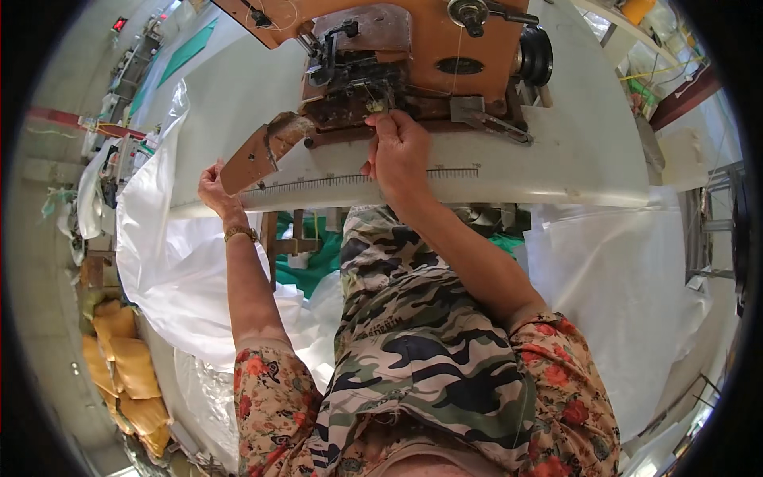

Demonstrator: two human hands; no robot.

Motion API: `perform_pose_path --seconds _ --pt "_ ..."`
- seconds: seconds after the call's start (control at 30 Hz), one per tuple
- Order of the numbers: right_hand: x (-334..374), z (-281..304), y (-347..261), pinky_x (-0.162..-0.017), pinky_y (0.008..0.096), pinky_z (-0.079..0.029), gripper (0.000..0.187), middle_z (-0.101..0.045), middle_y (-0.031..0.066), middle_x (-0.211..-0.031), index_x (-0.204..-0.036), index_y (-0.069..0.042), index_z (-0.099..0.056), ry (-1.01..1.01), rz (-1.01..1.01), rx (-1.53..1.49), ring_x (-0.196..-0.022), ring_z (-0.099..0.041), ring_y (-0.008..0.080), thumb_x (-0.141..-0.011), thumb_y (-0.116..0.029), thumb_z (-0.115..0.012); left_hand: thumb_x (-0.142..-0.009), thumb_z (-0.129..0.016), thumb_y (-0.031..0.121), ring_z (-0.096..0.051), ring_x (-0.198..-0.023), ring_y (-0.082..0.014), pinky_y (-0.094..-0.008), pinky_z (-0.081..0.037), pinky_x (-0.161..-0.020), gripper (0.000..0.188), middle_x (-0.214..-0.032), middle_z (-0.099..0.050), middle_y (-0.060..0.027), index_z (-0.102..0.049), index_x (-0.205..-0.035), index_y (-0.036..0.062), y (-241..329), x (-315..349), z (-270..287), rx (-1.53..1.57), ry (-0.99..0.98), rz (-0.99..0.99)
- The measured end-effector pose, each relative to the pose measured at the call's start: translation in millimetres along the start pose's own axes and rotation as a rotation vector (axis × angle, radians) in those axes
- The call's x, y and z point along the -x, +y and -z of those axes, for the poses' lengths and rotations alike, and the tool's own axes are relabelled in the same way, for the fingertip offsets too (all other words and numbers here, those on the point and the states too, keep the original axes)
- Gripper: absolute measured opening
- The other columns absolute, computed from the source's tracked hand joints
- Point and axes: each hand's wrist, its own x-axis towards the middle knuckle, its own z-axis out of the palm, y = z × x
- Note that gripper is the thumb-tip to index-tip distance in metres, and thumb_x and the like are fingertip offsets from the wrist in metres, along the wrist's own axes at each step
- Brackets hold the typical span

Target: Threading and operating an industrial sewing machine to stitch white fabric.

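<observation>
An orange-brown sewing machine [453, 44] stands on the table in front of me, with its dark inner metal parts exposed. Its brown cover plate [253, 159] is swung out to the left, and my left hand [218, 193] grips the plate's outer end, some fingers hidden behind it. My right hand [403, 155] reaches to the machine's lower front, thumb and forefinger pinched together just below the mechanism. A small yellowish bit [375, 105] shows at those fingertips; what they hold is too small to make out.
A ruler scale [318, 182] runs along the front of the pale table [572, 171]. White plastic sheeting [151, 270] hangs at the left, and more white sheeting [612, 294] at the right. Folded yellow-orange material [127, 358] is stacked on the lower left.
</observation>
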Motion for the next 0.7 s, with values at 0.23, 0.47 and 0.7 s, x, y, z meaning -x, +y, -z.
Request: perform_pose_path --seconds 0.23,0.47,0.7 --pt "-14.1 -13.6 5.6 -0.039 0.0259 -0.041 0.021 -0.045 0.0012 -0.051 -0.088 -0.002 -0.056 0.052 -0.003 -0.03 -0.04 -0.042 0.0088 -0.091 -0.018 -0.042 -0.082 -0.067 0.025 -0.051 -0.056 -0.0115 -0.0274 -0.045 -0.052 0.029 -0.063 -0.061 -0.0062 -0.062 -0.073 -0.0028 4.3 5.0 -1.2 0.052 0.014 -0.015" --pt "-23.9 -19.8 14.0 -0.038 0.024 -0.039 0.019 -0.044 -0.0002 -0.05 -0.086 -0.006 -0.057 0.042 0.066 -0.068 -0.041 -0.04 0.0067 -0.091 -0.02 -0.044 -0.082 -0.066 0.028 -0.049 -0.056 -0.0107 -0.0266 -0.043 -0.05 0.033 -0.063 -0.06 -0.0051 -0.061 -0.073 -0.0032 1.9 2.4 -0.6 0.057 0.041 -0.019" --pt "-27.4 -20.4 13.7 -0.037 0.0233 -0.038 0.019 -0.043 -0.001 -0.049 -0.086 -0.007 -0.057 0.037 0.048 -0.095 -0.041 -0.041 0.0057 -0.091 -0.021 -0.045 -0.083 -0.065 0.03 -0.048 -0.055 -0.0106 -0.0266 -0.042 -0.049 0.035 -0.062 -0.059 -0.004 -0.06 -0.072 -0.0032 2.8 2.6 -2.7 0.055 0.045 -0.019"
